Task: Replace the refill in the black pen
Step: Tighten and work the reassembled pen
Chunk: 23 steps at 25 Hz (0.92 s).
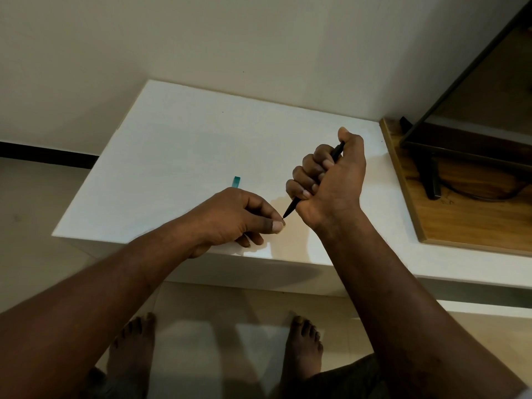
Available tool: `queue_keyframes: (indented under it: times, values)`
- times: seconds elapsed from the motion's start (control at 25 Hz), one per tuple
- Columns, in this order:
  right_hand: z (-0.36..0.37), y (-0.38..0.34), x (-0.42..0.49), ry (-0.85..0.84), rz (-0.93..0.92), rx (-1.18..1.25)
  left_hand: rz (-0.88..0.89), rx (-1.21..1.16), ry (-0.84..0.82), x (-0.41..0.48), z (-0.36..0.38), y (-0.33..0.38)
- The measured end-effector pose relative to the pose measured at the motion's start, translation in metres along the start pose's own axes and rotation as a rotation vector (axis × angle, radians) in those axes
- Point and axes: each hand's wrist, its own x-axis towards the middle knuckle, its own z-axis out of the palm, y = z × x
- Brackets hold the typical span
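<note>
Forearms enter from the bottom edge of the head view, above two bare feet (305, 338) on the tiled floor.

**Head view: positions**
- Right hand (328, 180): the grip is closed in a full fist around the barrel of the black pen (292, 207).
- The pen is held in the air above the white counter (178, 145). It is slanted, with the writing end pointing down toward the left hand and the upper end projecting past the thumb.
- Left hand (236, 217): the grip is a thumb-and-forefinger pinch at the pen's tip, with the other fingers curled underneath.

**Step in hand (a judgement)**
- Disassembly appears to be starting: either the nose section is being loosened or the old refill is being drawn out by its point.
- The next move calls for a steady right-hand grip and a twist or pull along the pen's axis, since side load would likely bend a thin refill.
- A replacement refill must then be located.

**Hidden or unclear**
- The fist covers most of the barrel, so no joint, clip or push-button can be made out.
- What sits between the left finger pads is too small to identify.
- A teal item (236, 181) lies on the counter just beyond the left hand, with its near part covered. It may be a spare refill or a second pen, but this cannot be determined.
- A wooden board (460, 214) and a black stand (431, 174) are cut off at the right edge.
</note>
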Motion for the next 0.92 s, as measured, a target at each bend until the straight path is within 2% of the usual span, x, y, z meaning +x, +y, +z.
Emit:
queue_keyframes:
  times: [0.92]
  values:
    - [0.0021,0.0002,-0.001,-0.015,0.015,-0.006,0.001,-0.026,0.041,-0.0009,0.004,0.0015]
